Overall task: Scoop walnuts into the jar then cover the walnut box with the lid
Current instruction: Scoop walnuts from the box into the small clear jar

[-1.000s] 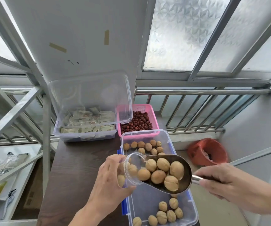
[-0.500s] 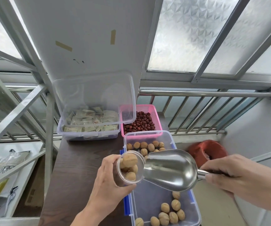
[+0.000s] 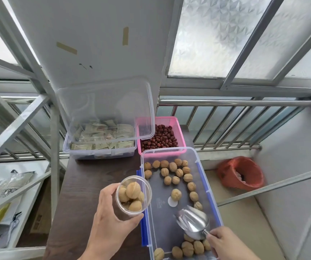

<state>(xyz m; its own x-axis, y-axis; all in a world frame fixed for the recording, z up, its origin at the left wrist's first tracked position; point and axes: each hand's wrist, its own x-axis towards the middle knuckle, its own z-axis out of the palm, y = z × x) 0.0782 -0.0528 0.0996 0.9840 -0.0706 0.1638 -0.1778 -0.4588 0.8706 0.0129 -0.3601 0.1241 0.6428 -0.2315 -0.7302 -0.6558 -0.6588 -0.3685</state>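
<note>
Shiny smooth metal scoop (image 3: 193,223); clear glossy plastic jar (image 3: 132,197) and walnut box (image 3: 203,177); rough matt walnuts (image 3: 173,172); dark wood-grain tabletop (image 3: 87,184)

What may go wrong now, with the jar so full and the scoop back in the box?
1. The jar in the left hand looks nearly full and tilted; another load may spill walnuts onto the table.
2. The scoop, held by the right hand, lies in the walnut box; left inside, it may block the lid.
</note>
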